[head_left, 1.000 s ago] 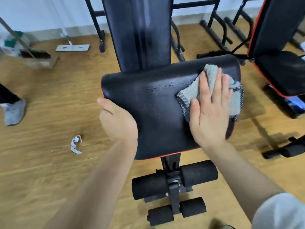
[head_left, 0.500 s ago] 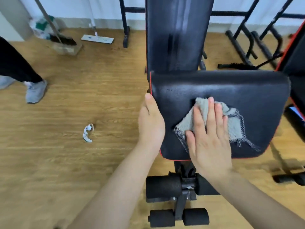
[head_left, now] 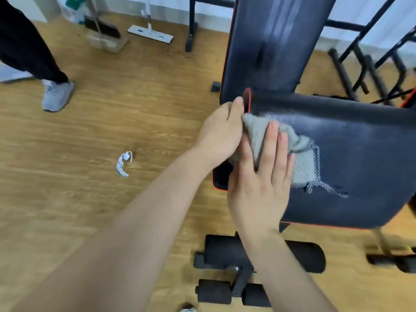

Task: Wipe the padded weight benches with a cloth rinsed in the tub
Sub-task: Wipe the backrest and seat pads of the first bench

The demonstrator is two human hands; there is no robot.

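Right hand [head_left: 261, 183] flat, fingers straight and close together, pressing the grey cloth [head_left: 301, 158] onto the black seat pad [head_left: 349, 172] at its left end; a flat palm likely spreads the pressure for a broad swipe. Left hand [head_left: 220, 131] curls over the pad's left edge, thumb on top by the red piping, fingers hidden below, probably bracing the bench against the push. Cloth bunched, mesh corner trailing right. Damp sheen [head_left: 283, 117] on the far side suggests that strip is done. Tub not in view.
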